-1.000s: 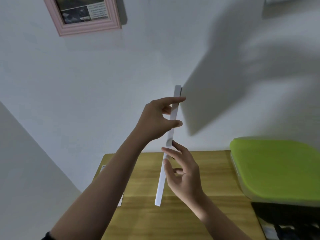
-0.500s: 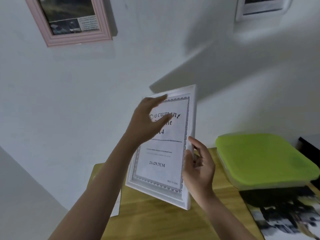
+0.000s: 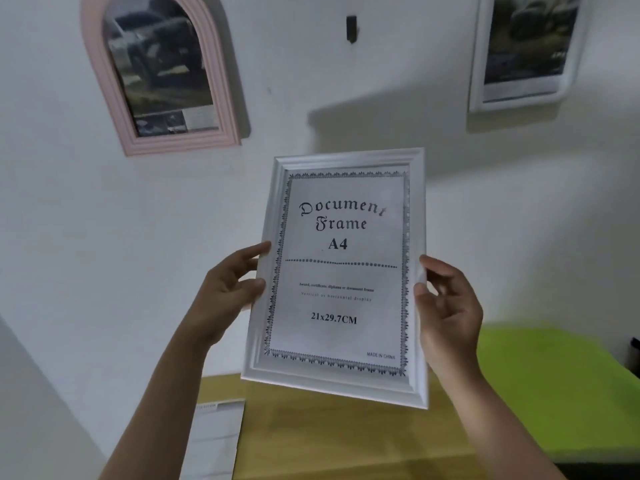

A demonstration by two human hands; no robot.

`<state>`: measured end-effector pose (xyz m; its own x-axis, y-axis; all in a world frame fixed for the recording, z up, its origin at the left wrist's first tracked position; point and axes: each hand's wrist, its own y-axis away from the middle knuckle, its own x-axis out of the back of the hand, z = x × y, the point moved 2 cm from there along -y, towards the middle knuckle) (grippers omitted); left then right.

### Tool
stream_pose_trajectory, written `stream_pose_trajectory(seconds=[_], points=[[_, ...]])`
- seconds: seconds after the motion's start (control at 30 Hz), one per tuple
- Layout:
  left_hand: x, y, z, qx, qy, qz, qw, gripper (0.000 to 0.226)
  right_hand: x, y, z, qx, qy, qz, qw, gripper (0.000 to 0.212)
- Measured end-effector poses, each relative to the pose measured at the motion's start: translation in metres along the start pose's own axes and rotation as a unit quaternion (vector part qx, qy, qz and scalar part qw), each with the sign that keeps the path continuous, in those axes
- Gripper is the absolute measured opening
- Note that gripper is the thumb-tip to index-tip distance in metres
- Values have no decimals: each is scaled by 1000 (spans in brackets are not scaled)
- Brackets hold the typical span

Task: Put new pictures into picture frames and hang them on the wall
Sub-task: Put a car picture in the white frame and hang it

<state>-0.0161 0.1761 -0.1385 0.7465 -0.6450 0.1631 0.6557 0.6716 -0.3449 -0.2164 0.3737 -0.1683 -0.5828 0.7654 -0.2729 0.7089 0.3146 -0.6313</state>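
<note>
I hold a white picture frame [image 3: 341, 271] upright in front of the wall, its face toward me, showing a printed "Document Frame A4" insert sheet. My left hand [image 3: 227, 292] grips its left edge and my right hand [image 3: 446, 308] grips its right edge. On the wall above the frame sits a small dark hook [image 3: 351, 28]. A pink arched frame [image 3: 159, 74] with a dark photo hangs at the upper left. A white frame [image 3: 526, 50] with a photo hangs at the upper right.
A wooden table [image 3: 311, 438] stands below against the wall. A white sheet of paper [image 3: 214, 438] lies on its left end. A lime green lidded box [image 3: 561, 386] sits on the right side.
The white frame turned from edge-on to facing me and rose higher. My hands shifted to its left and right edges. My view tilted up, showing the hook and more of both hung frames.
</note>
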Motion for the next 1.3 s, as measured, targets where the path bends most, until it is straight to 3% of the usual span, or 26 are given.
stream_pose_trajectory(seconds=[0.27, 0.47, 0.8, 1.13, 1.3], points=[[-14, -83, 76, -122, -32, 81, 989, 56, -23, -144, -12, 84, -17, -72, 994, 40], [-23, -148, 113, -172, -80, 140, 972, 63, -41, -225, -10, 129, -13, -75, 989, 51], [-48, -172, 66, -129, -97, 175, 971, 59, -34, -239, 43, 84, -33, -77, 993, 44], [-55, -177, 46, -129, -118, 187, 967, 58, -30, -240, 71, 74, -21, -76, 994, 52], [-57, -175, 46, -137, -100, 189, 967, 58, -30, -242, 79, 90, -29, -86, 992, 68]])
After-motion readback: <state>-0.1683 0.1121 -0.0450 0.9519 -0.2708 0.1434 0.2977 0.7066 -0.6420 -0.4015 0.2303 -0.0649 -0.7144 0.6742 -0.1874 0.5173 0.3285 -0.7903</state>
